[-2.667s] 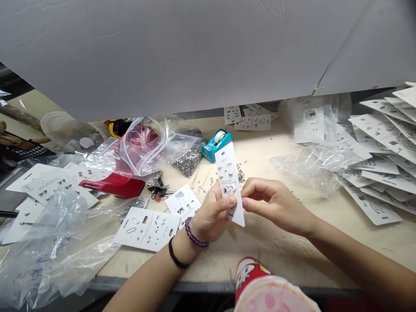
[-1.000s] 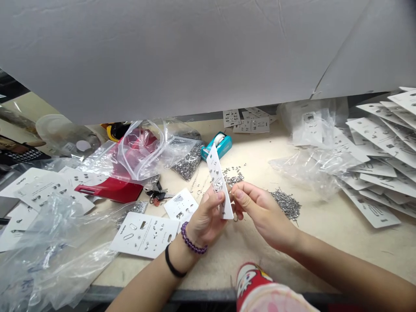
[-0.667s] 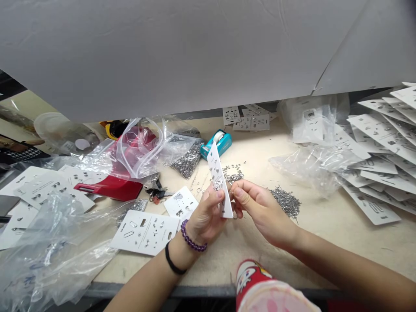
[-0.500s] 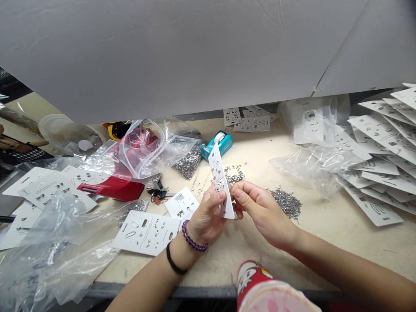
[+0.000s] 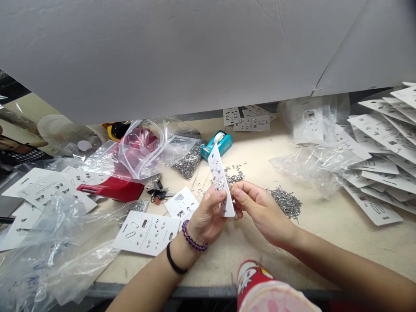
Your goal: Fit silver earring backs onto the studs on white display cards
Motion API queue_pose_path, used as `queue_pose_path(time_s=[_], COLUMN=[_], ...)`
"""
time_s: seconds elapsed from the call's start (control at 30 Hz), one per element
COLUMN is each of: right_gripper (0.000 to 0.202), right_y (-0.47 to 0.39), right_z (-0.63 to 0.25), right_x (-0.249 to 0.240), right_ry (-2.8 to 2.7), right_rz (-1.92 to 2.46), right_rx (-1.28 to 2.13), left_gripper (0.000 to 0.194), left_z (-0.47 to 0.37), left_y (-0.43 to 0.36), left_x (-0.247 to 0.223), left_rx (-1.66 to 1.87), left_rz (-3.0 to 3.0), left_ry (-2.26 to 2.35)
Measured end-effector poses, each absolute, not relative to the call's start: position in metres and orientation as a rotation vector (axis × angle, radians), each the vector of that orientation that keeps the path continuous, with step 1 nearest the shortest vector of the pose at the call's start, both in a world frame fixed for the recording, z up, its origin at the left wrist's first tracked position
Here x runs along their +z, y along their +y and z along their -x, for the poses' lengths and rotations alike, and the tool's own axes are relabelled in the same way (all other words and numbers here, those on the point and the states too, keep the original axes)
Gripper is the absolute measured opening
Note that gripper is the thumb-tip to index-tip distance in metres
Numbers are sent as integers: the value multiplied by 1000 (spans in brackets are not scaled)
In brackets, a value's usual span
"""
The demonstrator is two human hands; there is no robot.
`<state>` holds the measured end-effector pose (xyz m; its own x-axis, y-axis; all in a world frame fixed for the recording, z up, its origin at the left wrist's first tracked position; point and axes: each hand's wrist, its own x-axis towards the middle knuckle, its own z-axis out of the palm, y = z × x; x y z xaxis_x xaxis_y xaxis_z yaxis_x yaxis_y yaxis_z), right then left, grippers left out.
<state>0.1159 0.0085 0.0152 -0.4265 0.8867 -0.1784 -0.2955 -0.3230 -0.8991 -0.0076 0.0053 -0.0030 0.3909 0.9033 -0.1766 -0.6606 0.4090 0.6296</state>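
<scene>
My left hand [image 5: 210, 213] grips a white earring card [image 5: 218, 173] by its lower part, holding it upright and nearly edge-on. Small silver earrings show on the card's left face. Behind the card, my right hand [image 5: 256, 208] has its thumb and fingers pinched close to the back; whatever lies between the fingertips is too small or hidden to make out. A pile of small silver pieces [image 5: 286, 203] lies just right of my right hand. More loose metal bits [image 5: 234, 174] are scattered beyond the card.
A teal tape dispenser [image 5: 217, 145] stands behind the card. Filled earring cards [image 5: 147, 233] lie at left, and a large stack of cards [image 5: 383, 143] rises at right. Clear plastic bags [image 5: 58, 260] cover the left side. A red cup [image 5: 256, 281] stands at the front edge.
Almost nothing differs. The card has turned or tilted very slightly in my left hand, while my right fingers stay pinched behind it.
</scene>
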Motion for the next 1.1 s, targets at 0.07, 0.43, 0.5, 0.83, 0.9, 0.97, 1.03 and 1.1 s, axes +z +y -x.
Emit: queue_pose_path(time_s=[0.07,0.43,0.5,0.83,0.9,0.97,1.03,1.1], right_gripper=[30,30,29,29,30,30,30,30], right_y=[9,9,9,7,7,7,7,7], right_z=[-116,-116,-116,-117,-117,-117,-117,-117], right_x=[14,13,13,14,14,14,15,16], right_ry=[-1049,-1018,-1021,-1023,-1031,-1039,-1055,-1078], right_rz=[895,904,904,913,915,918,917,921], right_rx=[1852,1863,1864,1854,1846,1845,1842,1823], left_gripper=[23,24,24,21,23,24,25,26], left_z=[7,6,6,5,5,5,5,4], left_y=[5,5,5,5,5,5,4,4], left_x=[-3,-3,-2,-1,-2,-2,-2,-2], left_rx=[1048,1048,1048,1048,1042,1036,1040,1064], left_rz=[-499,-445,-442,-455,-450,-447,-452,-467], left_ry=[554,593,593,557,575,595,618,636])
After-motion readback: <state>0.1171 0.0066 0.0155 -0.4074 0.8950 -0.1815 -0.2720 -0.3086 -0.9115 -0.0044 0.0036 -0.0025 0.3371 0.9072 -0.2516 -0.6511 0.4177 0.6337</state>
